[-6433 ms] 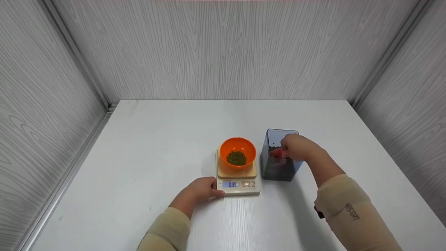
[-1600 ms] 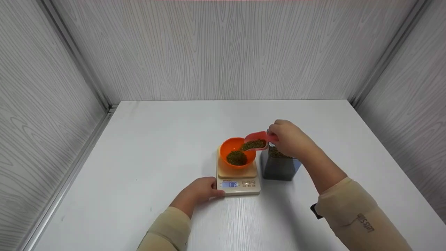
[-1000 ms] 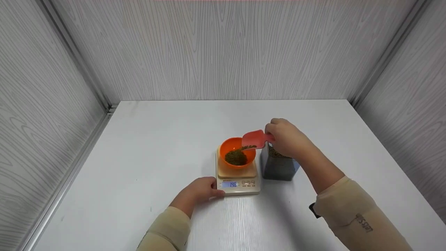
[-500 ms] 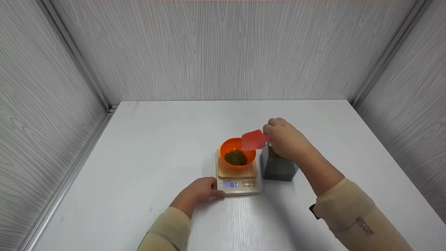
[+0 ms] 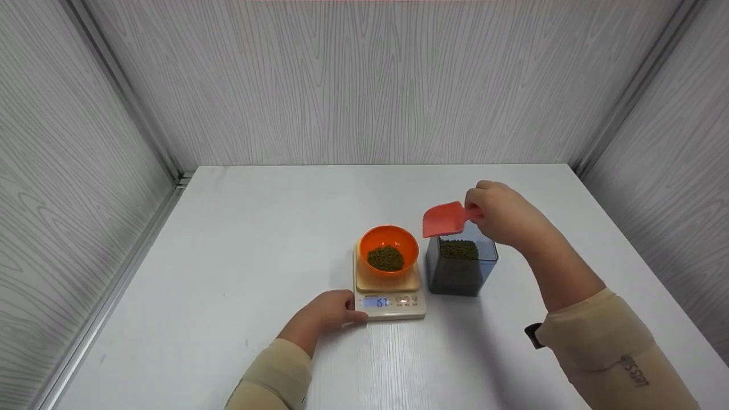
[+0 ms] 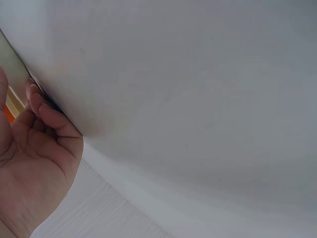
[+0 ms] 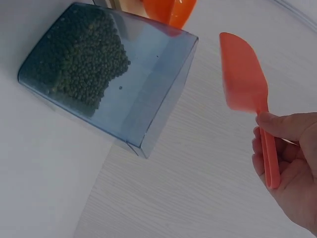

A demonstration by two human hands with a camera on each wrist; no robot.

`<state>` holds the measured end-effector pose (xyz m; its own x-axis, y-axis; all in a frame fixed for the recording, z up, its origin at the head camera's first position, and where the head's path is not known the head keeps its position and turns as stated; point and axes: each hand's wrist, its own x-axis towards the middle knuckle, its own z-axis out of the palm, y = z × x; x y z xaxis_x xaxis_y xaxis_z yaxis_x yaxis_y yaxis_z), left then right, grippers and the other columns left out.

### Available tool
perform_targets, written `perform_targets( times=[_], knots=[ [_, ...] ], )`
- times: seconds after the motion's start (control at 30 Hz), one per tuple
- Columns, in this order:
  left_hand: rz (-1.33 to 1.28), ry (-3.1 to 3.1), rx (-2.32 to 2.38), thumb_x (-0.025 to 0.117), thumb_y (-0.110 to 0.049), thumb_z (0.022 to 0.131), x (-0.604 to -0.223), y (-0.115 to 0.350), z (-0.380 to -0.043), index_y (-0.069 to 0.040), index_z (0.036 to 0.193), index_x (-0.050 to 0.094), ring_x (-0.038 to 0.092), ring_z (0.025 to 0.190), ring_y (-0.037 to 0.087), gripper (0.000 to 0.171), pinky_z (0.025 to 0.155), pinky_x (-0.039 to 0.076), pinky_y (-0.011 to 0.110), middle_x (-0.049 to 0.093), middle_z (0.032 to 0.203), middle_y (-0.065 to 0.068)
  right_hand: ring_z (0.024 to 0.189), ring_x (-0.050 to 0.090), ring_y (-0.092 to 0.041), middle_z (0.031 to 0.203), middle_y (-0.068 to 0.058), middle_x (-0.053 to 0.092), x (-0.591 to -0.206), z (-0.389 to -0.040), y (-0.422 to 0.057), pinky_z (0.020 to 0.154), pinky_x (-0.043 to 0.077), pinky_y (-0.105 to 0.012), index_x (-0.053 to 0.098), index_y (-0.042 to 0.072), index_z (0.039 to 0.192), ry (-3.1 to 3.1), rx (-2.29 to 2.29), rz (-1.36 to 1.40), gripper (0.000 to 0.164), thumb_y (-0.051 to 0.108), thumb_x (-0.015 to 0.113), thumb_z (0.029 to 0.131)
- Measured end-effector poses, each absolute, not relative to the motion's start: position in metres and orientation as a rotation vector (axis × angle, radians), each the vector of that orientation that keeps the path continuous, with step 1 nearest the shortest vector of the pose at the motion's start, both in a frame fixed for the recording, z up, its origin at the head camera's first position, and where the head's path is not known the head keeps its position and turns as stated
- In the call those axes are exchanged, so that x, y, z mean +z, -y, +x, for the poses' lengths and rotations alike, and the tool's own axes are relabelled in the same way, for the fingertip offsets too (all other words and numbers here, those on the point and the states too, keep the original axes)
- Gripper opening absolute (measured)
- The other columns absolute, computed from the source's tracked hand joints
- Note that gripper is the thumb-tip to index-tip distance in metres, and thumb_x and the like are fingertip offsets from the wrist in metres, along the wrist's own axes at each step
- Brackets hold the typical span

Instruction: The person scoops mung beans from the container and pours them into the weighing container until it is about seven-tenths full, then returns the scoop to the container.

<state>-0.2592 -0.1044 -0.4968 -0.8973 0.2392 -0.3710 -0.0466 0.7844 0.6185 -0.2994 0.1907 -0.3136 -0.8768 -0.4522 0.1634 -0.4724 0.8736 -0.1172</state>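
Observation:
My right hand (image 5: pixel 507 213) holds the handle of a red scoop (image 5: pixel 444 220) in the air, tilted, above the rear left of a clear bluish bin (image 5: pixel 484 267). Thumb and curled fingers wrap the handle in the right wrist view. Small green-brown beans or pellets (image 7: pixel 94 64) partly fill the bin. Left of it stands a kitchen scale (image 5: pixel 393 310) with a lit display; an orange bowl (image 5: pixel 405 242) on its platform contains a small heap of the same grains. With thumb and fingers, my left hand (image 5: pixel 324 313) grips the scale's front left corner.
The white tabletop (image 5: pixel 256 239) extends around the scale and bin. Grey wood-grain panels enclose it: a back wall (image 5: pixel 364 85), a left wall (image 5: pixel 68 142) and a right wall (image 5: pixel 672 188). The bin stands close beside the scale's right side.
The right hand scooped grains from the bin, tipped them into the bowl, then moved right with the scoop, back over the bin. The heap grew and the display number changed. The left hand stayed.

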Motion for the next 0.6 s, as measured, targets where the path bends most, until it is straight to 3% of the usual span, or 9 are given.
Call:
perform_targets(
  times=[0.33,0.6],
  knots=[
    [0.152,-2.540,0.916,0.070,-0.040,0.077,-0.497,0.105,-0.259,-0.015,0.082,0.056,0.048,0.077,0.017,0.029,0.069,0.036,0.032,0.051,0.075,0.000,0.072,0.052,-0.027,0.080,-0.014,0.054,-0.313,-0.303,-0.212,0.068,0.046,-0.041,0.062,-0.004,0.088,2.996,0.166,0.667,0.015,-0.011,0.057,0.076],
    [0.156,-2.543,0.905,0.069,-0.040,0.077,-0.499,0.105,-0.260,-0.015,0.082,0.056,0.048,0.077,0.017,0.029,0.069,0.036,0.032,0.051,0.075,0.000,0.081,0.054,-0.033,0.085,-0.019,0.055,-0.338,-0.310,-0.211,0.073,0.048,-0.043,0.061,-0.007,0.095,2.985,-0.118,0.670,0.025,-0.013,0.060,0.071]
  ],
)
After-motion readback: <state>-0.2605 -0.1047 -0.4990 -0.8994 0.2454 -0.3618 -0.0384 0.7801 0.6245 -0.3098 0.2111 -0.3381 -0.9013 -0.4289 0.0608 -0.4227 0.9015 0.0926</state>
